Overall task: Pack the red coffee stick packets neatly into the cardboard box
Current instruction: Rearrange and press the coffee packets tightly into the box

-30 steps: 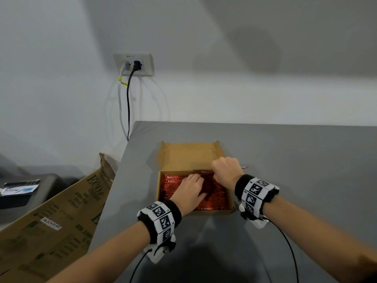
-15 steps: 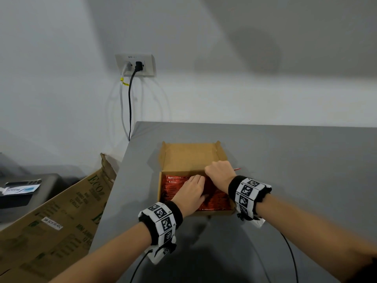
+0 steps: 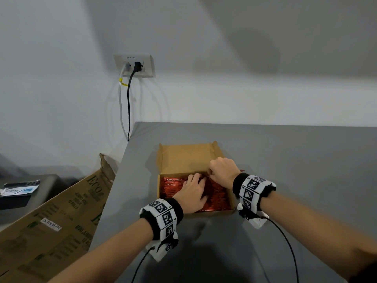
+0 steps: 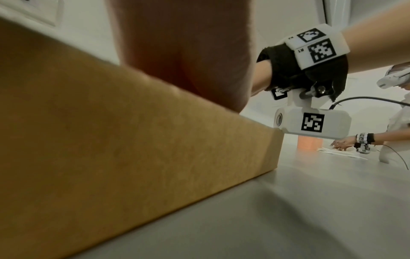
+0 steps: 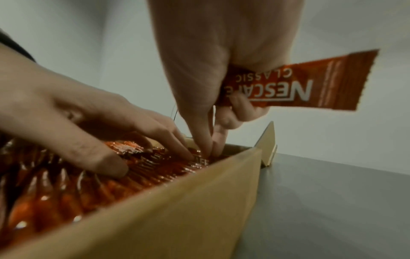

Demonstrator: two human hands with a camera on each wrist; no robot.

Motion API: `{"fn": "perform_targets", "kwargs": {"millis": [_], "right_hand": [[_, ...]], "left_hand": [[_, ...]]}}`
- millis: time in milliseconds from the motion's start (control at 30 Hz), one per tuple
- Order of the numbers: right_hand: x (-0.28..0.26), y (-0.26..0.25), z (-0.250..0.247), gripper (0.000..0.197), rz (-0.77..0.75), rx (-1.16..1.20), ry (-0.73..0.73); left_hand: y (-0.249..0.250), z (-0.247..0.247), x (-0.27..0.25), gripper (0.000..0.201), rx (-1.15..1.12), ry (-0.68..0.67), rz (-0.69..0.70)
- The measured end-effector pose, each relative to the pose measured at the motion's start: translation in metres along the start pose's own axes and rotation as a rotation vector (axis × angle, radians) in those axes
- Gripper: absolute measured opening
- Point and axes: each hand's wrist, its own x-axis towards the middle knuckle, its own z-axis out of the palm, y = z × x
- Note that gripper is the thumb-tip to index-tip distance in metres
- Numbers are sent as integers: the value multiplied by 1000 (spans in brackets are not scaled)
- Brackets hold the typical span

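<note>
Packing state: cardboard box [image 3: 184, 158] sits centre frame on the grey table [image 3: 295, 160]; its near half is filled with a row of red coffee stick packets [image 3: 217, 196]; far half shows bare cardboard
Left hand [image 3: 190, 194]: lies palm-down on the packed row; fingers straight and spread, pressing the packets; holds nothing
Right hand [image 3: 223, 169]: over the far end of the row; curled lower fingers clamp one loose packet [image 5: 295, 82] against the palm; thumb and forefinger reach down together onto the packed sticks
Surroundings: large brown carton [image 3: 51, 217] lower left of frame; wall socket [image 3: 134, 65] upper left, two cables plugged in
</note>
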Motion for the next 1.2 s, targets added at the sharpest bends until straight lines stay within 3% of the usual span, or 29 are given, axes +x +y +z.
{"fn": "perform_targets", "kwargs": {"millis": [267, 600, 733, 800, 900, 1033, 1200], "right_hand": [[1, -8, 3, 18, -24, -94, -37], [-3, 2, 1, 19, 50, 108, -47], [-6, 12, -5, 26, 24, 436, 176], [-10, 12, -9, 30, -48, 611, 269], [-15, 5, -9, 42, -151, 895, 374], [-16, -20, -5, 46, -188, 1098, 438], [-12, -37, -7, 41, -186, 1121, 329]], "left_hand": [[-5, -3, 2, 56, 1, -51, 50], [-7, -4, 1, 59, 198, 52, 84], [-9, -1, -1, 59, 170, 78, 90], [-9, -6, -3, 54, 52, 159, 114], [-9, -26, -4, 47, -338, 361, 127], [-1, -44, -7, 57, -941, 300, 82], [-9, -45, -7, 62, -1103, 381, 4]]}}
